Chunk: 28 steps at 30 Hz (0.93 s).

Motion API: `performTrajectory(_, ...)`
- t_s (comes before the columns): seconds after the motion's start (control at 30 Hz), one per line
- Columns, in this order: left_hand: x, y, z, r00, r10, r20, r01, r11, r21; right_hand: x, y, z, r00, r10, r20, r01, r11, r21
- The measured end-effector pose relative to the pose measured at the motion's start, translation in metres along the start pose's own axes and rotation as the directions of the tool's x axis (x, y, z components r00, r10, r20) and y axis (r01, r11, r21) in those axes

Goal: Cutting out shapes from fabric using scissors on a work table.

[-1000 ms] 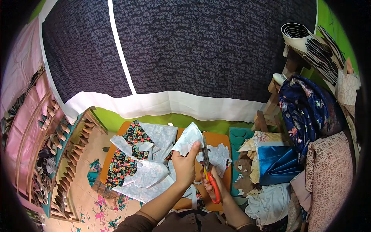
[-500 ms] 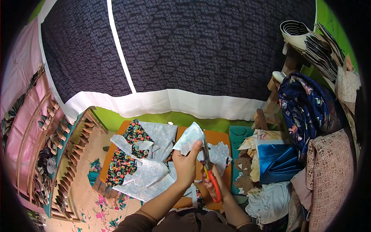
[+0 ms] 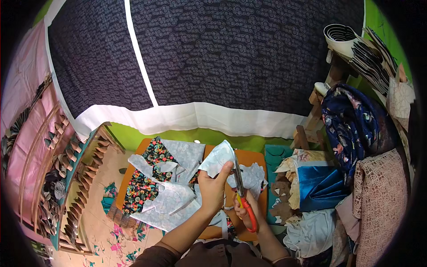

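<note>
My left hand [image 3: 212,191] is closed on a pale blue-white piece of cloth [image 3: 219,156], the thumb pressed on its lower right corner. In my right hand [image 3: 248,209] is a pair of scissors [image 3: 250,217] with red handles. Its dark blades point up along the right edge of the cloth, close to my left thumb. Below both hands, pale cut cloth pieces [image 3: 171,198] and black floral-print fabric [image 3: 138,189] lie overlapping on an orange-brown tabletop [image 3: 255,158]. Whether the blades touch the cloth is hard to make out.
A wooden rack [image 3: 84,187] of pointed shoe-like shapes stands at the left. Scraps [image 3: 119,233] litter the floor beside it. On the right are folded blue satin [image 3: 318,187], a white cloth heap [image 3: 310,233] and draped lace [image 3: 378,200]. A dark patterned cloth [image 3: 231,53] hangs ahead.
The scissors and my right hand have shifted very slightly. My left hand and the cloth it holds stay almost in place.
</note>
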State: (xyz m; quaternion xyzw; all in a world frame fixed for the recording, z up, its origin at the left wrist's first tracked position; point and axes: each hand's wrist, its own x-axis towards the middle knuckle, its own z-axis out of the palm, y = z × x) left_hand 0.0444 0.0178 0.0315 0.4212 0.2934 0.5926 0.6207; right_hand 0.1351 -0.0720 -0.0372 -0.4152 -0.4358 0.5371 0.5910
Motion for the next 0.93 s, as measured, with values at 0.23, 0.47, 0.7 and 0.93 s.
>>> performTrajectory(0.23, -0.001, 0.000, -0.004, 0.997, -0.031, 0.063, 0.028, 0.998, 0.055, 0.002, -0.002, -0.001, 0.998, 0.069, -0.006, -0.068, 0.995, 0.070)
performTrajectory(0.47, 0.000, 0.000, -0.008, 0.996, -0.044, 0.080, 0.037, 0.995, 0.094, -0.002, -0.011, 0.007, 0.999, -0.028, -0.038, 0.025, 0.997, -0.077)
performTrajectory(0.7, -0.002, 0.001, -0.005, 0.997, -0.058, 0.060, 0.053, 0.995, 0.082, -0.003, -0.010, 0.008, 0.997, -0.052, -0.060, 0.045, 0.993, -0.107)
performTrajectory(0.93, -0.003, 0.001, -0.005, 0.991, -0.072, 0.110, 0.056, 0.989, 0.134, 0.000, 0.006, -0.008, 0.960, 0.246, -0.137, -0.224, 0.962, 0.157)
